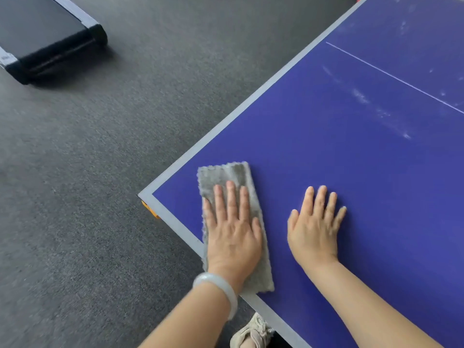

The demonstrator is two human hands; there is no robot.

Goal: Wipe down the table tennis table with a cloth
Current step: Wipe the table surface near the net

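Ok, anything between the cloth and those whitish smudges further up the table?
Nothing visible: bare blue table runs from the cloth under the left hand to the smudges; the right hand rests off that path.

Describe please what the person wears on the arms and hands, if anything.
The left hand and right hand are bare, with no gloves or rings visible, and no sleeves show on the arms. A smooth, pale, whitish bangle circles the left wrist; the right wrist wears nothing.

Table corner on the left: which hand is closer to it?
Left. The left hand lies flat on the grey cloth just right of the corner; the right hand rests on bare blue tabletop farther right.
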